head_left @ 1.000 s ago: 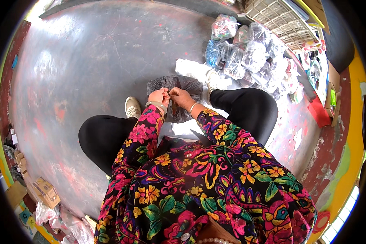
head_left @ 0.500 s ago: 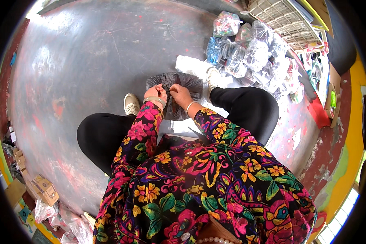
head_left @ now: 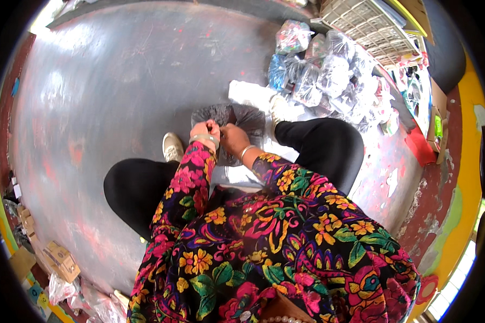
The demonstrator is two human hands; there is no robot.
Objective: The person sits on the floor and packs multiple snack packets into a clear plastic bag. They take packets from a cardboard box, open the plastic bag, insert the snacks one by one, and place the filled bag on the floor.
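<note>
A dark, thin plastic bag (head_left: 248, 119) sits on the floor between my feet, its contents hidden. Both hands meet above its middle, fingers curled together at the gathered top. My left hand (head_left: 205, 129) is closed with its fingertips pinched on the bag's plastic. Close against it, my right hand (head_left: 234, 138) pinches the same part from the other side. Exactly what the fingertips grip is partly hidden by the hands themselves.
Several filled clear plastic bags (head_left: 334, 75) are heaped at the far right, beside a cream plastic crate (head_left: 369, 27). A white sheet-like piece (head_left: 249, 92) lies just beyond the dark bag. Cardboard boxes (head_left: 61, 261) stand at the near left by the wall.
My hands have come closer together at the bag's top, the right one shifting toward the left. The bag's spread edges look more drawn in. The whole view has tilted slightly.
</note>
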